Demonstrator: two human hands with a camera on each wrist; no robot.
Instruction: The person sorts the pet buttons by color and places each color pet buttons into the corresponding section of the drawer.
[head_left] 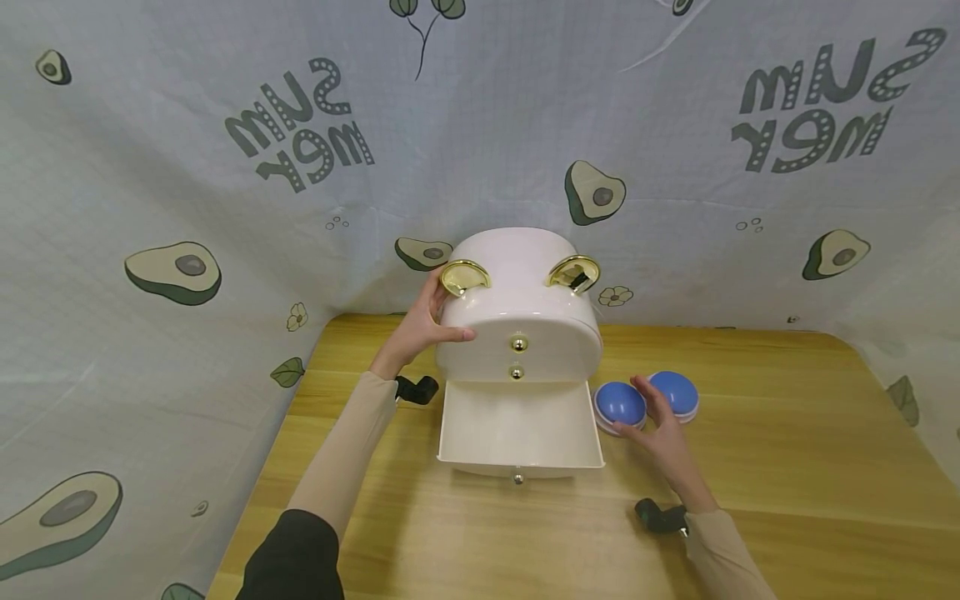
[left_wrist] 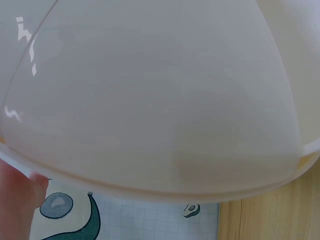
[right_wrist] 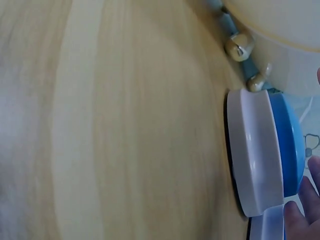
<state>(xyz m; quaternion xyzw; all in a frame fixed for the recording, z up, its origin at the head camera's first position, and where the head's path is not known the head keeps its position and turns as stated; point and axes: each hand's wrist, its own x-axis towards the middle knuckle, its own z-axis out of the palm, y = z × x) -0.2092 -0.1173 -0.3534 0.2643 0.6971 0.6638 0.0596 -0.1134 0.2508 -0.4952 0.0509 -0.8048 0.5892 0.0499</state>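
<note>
A glossy white drawer box [head_left: 517, 308] stands at the middle of the table, with two gold ear-shaped parts on top and gold knobs on its front. Its lowest drawer [head_left: 519, 421] is pulled out. My left hand [head_left: 420, 325] holds the box's left side, thumb across the front and fingers along the side. Right of the drawer sit two round blue-domed buttons on pale bases, side by side. My right hand [head_left: 663, 442] holds the left button [head_left: 618, 403], thumb by its front rim and forefinger behind it. The right button [head_left: 674, 392] lies just beyond the forefinger.
The wooden table [head_left: 787, 450] extends to the right. Behind it and along the left hangs a pale cloth [head_left: 487, 150] printed with avocados and lettering. Black wrist mounts show on the left wrist [head_left: 417, 390] and the right wrist [head_left: 660, 517].
</note>
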